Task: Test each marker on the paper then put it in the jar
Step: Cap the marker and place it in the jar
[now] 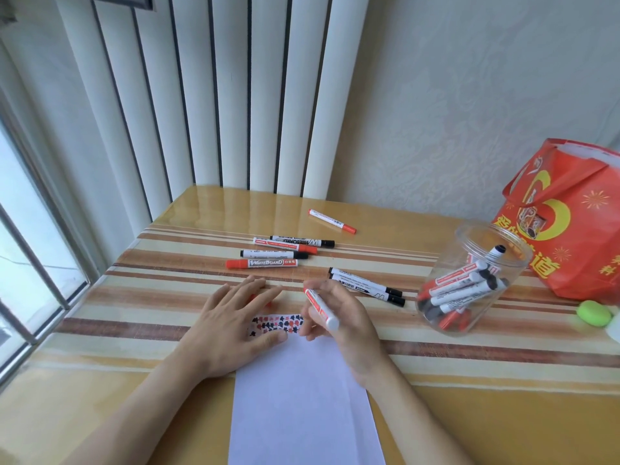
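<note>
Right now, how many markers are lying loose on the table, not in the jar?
7: one far back, four in the middle cluster, two near the right hand. Something red under the left hand may be another.

A paper [302,391] lies on the table [469,414] at its near edge, in front of the person. The left hand [231,327] rests flat on the paper's far left corner; the right hand [342,327], just beside it, holds a marker [320,308] over the far right corner. Behind the hands lie four markers [281,251] side by side, one marker [332,221] farther back, and two [367,286] to the right. The jar [469,280] stands right of those, with markers in it. A bag [567,223] stands behind the jar.
</note>
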Motion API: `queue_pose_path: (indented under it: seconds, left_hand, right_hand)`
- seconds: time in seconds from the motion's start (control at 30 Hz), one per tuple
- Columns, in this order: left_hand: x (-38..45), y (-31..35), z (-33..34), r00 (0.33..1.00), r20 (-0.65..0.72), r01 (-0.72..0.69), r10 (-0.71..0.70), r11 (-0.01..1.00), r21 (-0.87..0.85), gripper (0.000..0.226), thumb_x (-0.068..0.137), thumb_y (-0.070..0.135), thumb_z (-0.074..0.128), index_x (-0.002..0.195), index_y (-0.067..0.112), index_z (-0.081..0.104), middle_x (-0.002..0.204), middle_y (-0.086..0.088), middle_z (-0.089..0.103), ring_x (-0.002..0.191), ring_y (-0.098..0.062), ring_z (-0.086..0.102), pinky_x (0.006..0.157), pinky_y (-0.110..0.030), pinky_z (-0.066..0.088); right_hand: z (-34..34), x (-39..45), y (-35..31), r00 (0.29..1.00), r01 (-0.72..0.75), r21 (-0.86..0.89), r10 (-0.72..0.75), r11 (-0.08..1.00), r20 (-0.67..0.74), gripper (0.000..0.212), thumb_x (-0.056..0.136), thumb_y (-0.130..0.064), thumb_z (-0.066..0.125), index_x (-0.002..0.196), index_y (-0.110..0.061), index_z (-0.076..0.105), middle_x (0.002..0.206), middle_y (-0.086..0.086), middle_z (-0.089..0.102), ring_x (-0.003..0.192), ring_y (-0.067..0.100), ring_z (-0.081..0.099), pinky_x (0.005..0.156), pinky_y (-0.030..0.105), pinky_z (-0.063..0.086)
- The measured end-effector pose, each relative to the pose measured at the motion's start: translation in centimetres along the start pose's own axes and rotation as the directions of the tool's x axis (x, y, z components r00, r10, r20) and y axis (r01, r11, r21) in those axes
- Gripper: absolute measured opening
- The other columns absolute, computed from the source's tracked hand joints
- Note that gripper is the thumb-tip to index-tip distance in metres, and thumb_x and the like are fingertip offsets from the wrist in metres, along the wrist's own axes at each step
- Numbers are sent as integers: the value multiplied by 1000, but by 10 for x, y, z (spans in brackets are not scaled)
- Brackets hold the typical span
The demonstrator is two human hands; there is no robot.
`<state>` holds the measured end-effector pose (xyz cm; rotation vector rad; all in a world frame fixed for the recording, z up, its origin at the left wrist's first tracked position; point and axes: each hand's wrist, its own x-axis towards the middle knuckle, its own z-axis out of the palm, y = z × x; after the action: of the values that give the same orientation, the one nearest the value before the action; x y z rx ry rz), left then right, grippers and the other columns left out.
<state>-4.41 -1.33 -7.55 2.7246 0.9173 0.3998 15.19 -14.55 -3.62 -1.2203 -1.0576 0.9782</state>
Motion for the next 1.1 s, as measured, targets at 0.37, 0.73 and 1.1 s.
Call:
queue_pose_path:
  seconds: [0.37, 0.73, 1.1]
  left_hand:
    - [-1, -3, 0, 999, -15, -44, 43, 999, -24, 88, 81, 94, 29, 156, 51, 18, 162, 17, 24, 151, -5, 17, 123, -32, 0]
    - [-2, -2, -3, 996, -9, -90, 89, 995, -44, 63, 85, 89, 35, 141, 61, 38, 156, 21, 26, 151, -6, 16, 122, -32, 1]
    - [-1, -2, -3, 997, -2, -79, 79, 996, -35, 62, 85, 89, 34, 140, 62, 37, 155, 20, 28, 149, -6, 18, 123, -40, 11]
  right_hand:
    - [-8, -1, 1, 988, -33, -193, 2, 981, -155, 12, 97, -19, 65, 107, -20, 57, 73, 7, 66, 59, 23, 61, 48, 28, 40]
    - [-17, 1, 9, 977, -151, -332, 90, 931, -193, 19, 95, -16, 71, 89, -6, 56, 65, 11, 66, 43, 22, 56, 40, 25, 41]
    - [-15, 0, 11, 985, -115, -362, 58, 925, -164, 25, 94, -13, 71, 85, -3, 50, 67, 24, 64, 45, 24, 58, 41, 26, 41]
